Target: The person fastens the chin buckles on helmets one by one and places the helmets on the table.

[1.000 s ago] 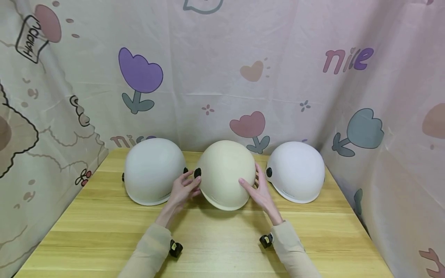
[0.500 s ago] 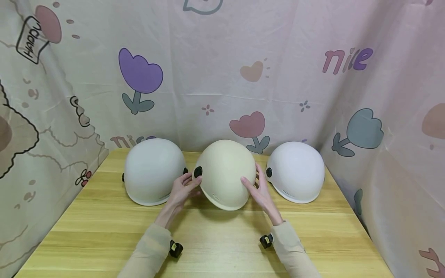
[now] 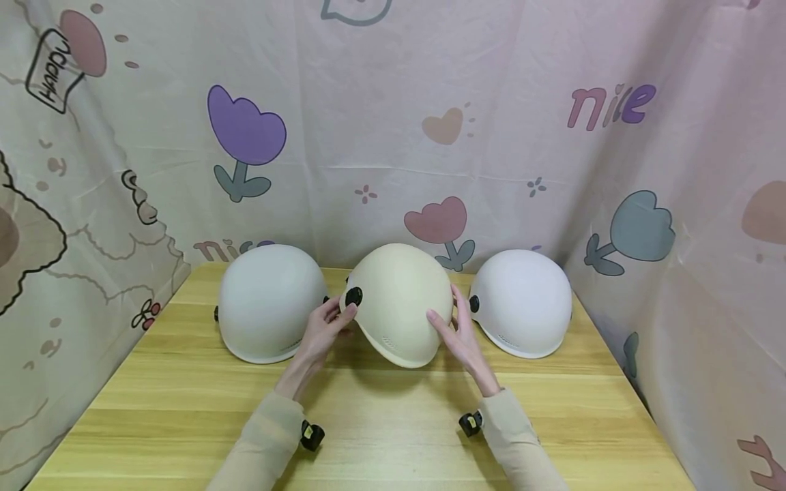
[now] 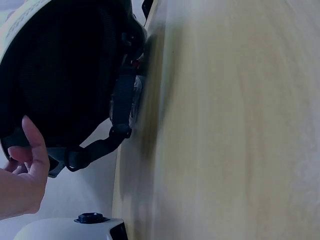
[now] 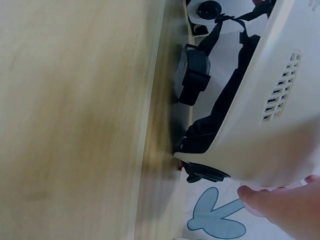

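- Cream, domed hard-shell helmet [image 3: 402, 307]: at the middle of the light wood-grain bench [image 3: 393, 429], between a pale grey rounded helmet [image 3: 270, 300] and a white rounded helmet [image 3: 522, 303]; tilted, left edge raised. Contact with the bench cannot be told.
- Left hand [image 3: 319, 334]: pinches the cream rim, little gap between thumb and fingers, beside the round black fitting [image 3: 353, 296].
- Right hand [image 3: 460, 341]: spread wide and curved around the opposite side, thumb on the shell.
- Step in hand: apparently a two-handed tilt.
- Next move: probably calls for matched support, with the hanging black webbing strap [image 4: 122, 100] free of snags.
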`<control>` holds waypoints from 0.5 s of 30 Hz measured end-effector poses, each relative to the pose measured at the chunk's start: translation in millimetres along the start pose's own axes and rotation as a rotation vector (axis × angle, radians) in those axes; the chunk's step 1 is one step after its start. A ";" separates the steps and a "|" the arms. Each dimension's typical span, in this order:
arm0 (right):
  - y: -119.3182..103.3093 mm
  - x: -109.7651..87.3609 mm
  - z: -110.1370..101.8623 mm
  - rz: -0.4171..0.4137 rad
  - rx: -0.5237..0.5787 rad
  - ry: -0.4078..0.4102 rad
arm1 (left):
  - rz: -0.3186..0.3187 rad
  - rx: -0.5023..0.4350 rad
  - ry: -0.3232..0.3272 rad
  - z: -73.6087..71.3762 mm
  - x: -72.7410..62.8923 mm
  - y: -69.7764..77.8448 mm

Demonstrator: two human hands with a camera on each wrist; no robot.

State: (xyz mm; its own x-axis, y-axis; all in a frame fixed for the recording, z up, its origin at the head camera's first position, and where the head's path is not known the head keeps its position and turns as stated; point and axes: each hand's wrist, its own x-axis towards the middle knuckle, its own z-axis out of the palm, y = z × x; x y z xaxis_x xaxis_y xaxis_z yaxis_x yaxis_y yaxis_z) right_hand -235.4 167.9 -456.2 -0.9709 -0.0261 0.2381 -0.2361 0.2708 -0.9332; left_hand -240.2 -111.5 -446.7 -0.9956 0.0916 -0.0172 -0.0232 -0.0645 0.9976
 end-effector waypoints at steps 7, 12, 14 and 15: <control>1.0 0.9 -0.7 -0.012 0.008 -0.003 | 0.064 0.031 -0.020 0.3 2.1 5.7; -0.4 0.4 -0.8 -0.021 0.017 -0.005 | 0.075 -0.015 -0.010 3.2 3.4 12.7; -1.1 0.6 -0.7 -0.027 0.017 -0.006 | 0.085 -0.035 -0.012 4.1 4.3 15.6; -1.2 0.6 -0.7 -0.031 0.015 -0.003 | 0.090 -0.045 -0.012 4.7 4.5 17.0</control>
State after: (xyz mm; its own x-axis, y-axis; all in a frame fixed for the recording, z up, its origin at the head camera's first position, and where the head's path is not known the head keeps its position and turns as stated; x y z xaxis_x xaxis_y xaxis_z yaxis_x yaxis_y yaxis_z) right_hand -235.7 168.3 -454.8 -0.9631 -0.0369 0.2666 -0.2670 0.2558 -0.9291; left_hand -244.6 -107.6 -429.4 -0.9927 0.0952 0.0738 0.0624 -0.1181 0.9910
